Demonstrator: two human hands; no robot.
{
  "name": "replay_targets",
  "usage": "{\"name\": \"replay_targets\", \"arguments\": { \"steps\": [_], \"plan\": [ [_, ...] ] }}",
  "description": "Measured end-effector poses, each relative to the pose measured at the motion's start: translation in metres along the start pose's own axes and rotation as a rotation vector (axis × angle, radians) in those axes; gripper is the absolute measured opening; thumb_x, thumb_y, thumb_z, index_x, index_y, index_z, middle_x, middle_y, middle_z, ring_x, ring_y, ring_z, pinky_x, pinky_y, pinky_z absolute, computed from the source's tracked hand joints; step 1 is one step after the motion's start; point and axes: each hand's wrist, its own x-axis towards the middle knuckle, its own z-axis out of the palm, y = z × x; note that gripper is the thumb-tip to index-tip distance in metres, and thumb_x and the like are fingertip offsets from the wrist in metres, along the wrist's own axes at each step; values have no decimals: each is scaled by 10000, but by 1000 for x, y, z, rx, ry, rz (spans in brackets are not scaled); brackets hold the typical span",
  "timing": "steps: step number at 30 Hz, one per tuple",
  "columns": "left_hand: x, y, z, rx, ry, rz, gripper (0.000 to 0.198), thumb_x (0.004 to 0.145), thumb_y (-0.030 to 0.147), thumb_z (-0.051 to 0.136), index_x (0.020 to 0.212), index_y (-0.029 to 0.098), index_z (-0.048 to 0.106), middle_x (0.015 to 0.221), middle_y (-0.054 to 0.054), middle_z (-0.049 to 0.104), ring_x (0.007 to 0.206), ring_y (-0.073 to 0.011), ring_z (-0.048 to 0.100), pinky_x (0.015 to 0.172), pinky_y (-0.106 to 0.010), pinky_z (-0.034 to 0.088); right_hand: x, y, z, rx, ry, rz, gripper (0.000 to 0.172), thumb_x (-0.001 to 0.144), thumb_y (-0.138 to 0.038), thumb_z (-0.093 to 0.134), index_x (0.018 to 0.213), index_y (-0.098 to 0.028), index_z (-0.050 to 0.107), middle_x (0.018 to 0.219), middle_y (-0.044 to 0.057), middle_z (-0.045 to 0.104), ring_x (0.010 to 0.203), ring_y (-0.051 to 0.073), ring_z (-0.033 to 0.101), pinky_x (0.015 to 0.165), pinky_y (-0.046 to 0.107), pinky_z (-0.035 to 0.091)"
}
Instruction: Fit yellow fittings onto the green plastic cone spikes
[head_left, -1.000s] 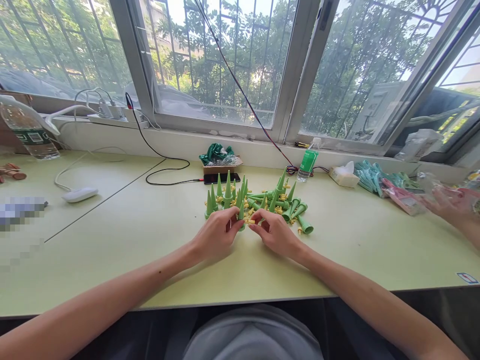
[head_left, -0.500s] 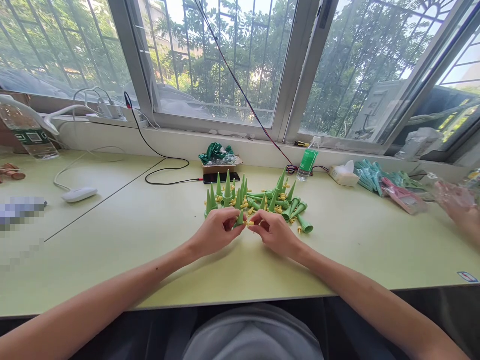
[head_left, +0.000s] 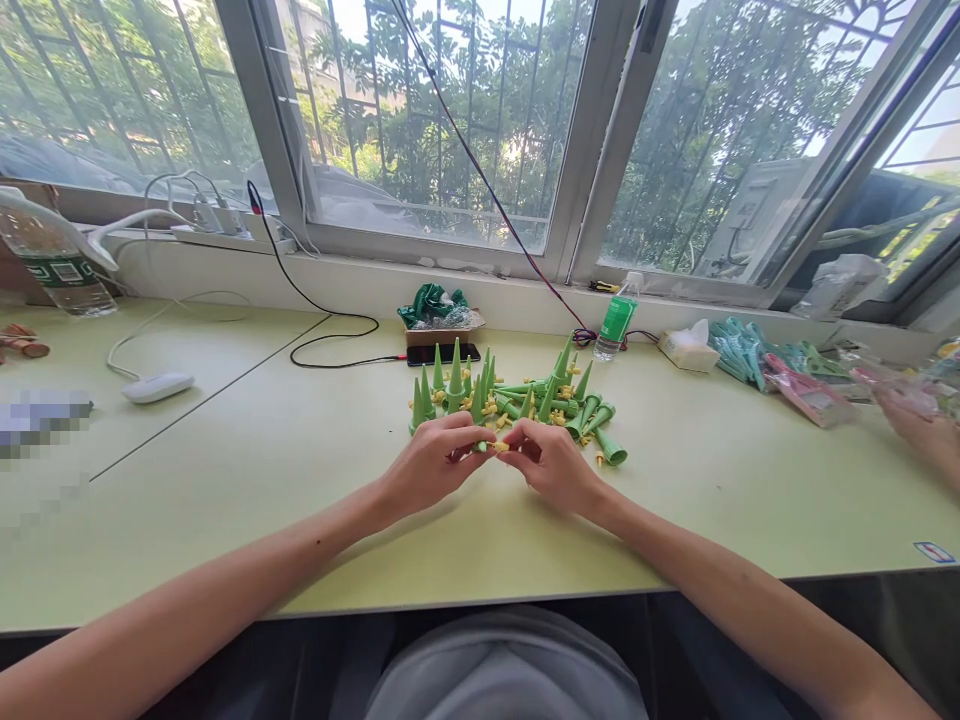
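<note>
In the head view, my left hand [head_left: 439,458] is closed around a small green plastic spike [head_left: 483,446], most of it hidden by the fingers. My right hand [head_left: 551,465] pinches a small yellow valve fitting [head_left: 500,447], which meets the green piece between the two hands. Just beyond my hands lies a group of green cone spikes with yellow fittings. Several, such as this upright green cone [head_left: 455,378], stand on their bases; others lie on their sides, like the green cone [head_left: 611,449] at the right.
Behind the cones are a phone [head_left: 442,354] on a cable, a small cardboard box [head_left: 441,335] and a water bottle [head_left: 617,318]. A tissue pack [head_left: 688,347] and bagged items [head_left: 806,390] lie right, near another person's hand [head_left: 919,425]. A white mouse [head_left: 158,388] sits left.
The green spike in my left hand has turned, so its point no longer stands up. My hands have stayed nearly in place. The other person's hand at the right has shifted slightly.
</note>
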Motion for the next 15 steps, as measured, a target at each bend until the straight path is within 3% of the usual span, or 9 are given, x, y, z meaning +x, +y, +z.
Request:
{"name": "replay_targets", "arguments": {
  "steps": [15],
  "plan": [
    [-2, -1, -1, -66, 27, 148, 159, 907, 116, 573, 970, 172, 708, 714, 22, 452, 570, -73, 418, 519, -184, 362, 0, 2, 1, 56, -6, -18, 114, 893, -279, 614, 846, -176, 602, 659, -18, 586, 527, 97, 442, 531, 227, 376]
  ]
}}
